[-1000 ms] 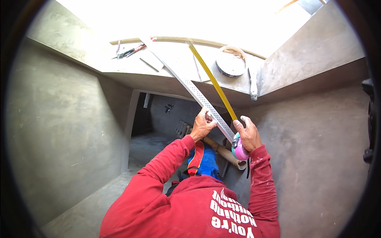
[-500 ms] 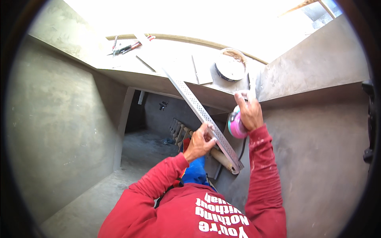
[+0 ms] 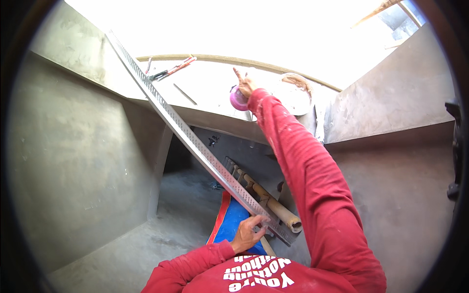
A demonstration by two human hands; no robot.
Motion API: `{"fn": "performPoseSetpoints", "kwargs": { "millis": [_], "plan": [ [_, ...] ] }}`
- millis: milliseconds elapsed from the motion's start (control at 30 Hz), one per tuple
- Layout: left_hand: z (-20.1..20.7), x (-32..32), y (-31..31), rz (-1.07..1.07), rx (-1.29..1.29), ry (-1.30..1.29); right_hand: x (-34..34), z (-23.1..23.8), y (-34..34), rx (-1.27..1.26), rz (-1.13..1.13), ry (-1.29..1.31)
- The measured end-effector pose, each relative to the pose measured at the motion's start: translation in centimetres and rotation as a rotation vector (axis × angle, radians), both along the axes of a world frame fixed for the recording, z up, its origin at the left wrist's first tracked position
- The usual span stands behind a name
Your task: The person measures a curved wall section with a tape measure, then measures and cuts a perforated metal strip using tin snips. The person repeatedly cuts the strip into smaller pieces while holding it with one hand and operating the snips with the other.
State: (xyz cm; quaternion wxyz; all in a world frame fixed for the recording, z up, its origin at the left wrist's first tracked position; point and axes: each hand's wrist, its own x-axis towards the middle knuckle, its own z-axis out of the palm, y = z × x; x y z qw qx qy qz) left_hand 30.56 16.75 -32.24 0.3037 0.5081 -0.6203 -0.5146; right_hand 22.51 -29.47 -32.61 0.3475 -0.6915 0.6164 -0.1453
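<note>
A long perforated metal corner bead (image 3: 188,136) slants from the upper left wall down to the lower middle. My left hand (image 3: 249,234) pinches it near its lower end, fingers closed. Over the bright ledge (image 3: 171,100), my right hand (image 3: 247,85) reaches out with a finger or thumb extended. A pink roll (image 3: 238,99), which looks like tape, sits against that palm; part of it is hidden by the hand. Just right of this hand stands a round tub (image 3: 295,97) with pale material in and on it, partly covered by my sleeve.
Pliers-like tools with red and black handles (image 3: 173,68) and a thin dark rod (image 3: 185,94) lie on the ledge. Grey walls (image 3: 73,161) rise on both sides. Below are a bamboo ladder (image 3: 273,205), a blue cloth with red edging (image 3: 232,222) and the grey floor (image 3: 181,195).
My right hand has moved up and left over the ledge, the pink roll going with it. My left hand has come down, and the corner bead has shifted, its upper end now further left.
</note>
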Motion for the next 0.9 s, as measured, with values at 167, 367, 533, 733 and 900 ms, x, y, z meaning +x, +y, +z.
{"fn": "performPoseSetpoints", "kwargs": {
  "millis": [167,367,533,733,900],
  "plan": [
    [-0.5,0.2,1.9,0.01,0.015,-0.054,3.2,2.3,-0.6,-0.182,0.005,0.122],
    [-0.4,0.4,-0.1,-0.02,-0.036,-0.012,-0.1,4.2,4.2,-0.485,-0.304,-0.187],
    [-1.7,0.8,-1.9,-0.073,0.025,0.007,-7.1,5.7,10.7,-0.515,-0.159,-0.209],
    [-1.8,0.1,-1.1,-0.128,-0.006,-0.021,-12.0,13.2,20.2,-0.697,-0.36,-0.412],
    [-0.6,2.3,-6.3,-0.127,0.068,0.059,-14.8,21.2,27.0,-1.195,-0.69,-0.584]
  ]
}}
